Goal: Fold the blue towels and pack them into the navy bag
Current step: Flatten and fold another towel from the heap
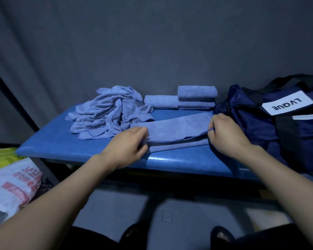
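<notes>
A blue towel (177, 131) lies folded lengthwise on the blue bench (61, 141) in front of me. My left hand (128, 143) pinches its near left edge, and my right hand (224, 130) pinches its right end. Behind it to the left sits a heap of unfolded blue towels (108, 112). Folded blue towels (196, 96) are stacked at the back of the bench, one beside a pile of several. The navy bag (271, 127), with a white label and black straps, stands at the right end of the bench.
A grey curtain (152, 42) hangs behind the bench. On the left, below the bench, lie a white plastic bag with red print (13, 186) and something yellow-green (2, 157). My feet in dark sandals (222, 235) are on the grey floor.
</notes>
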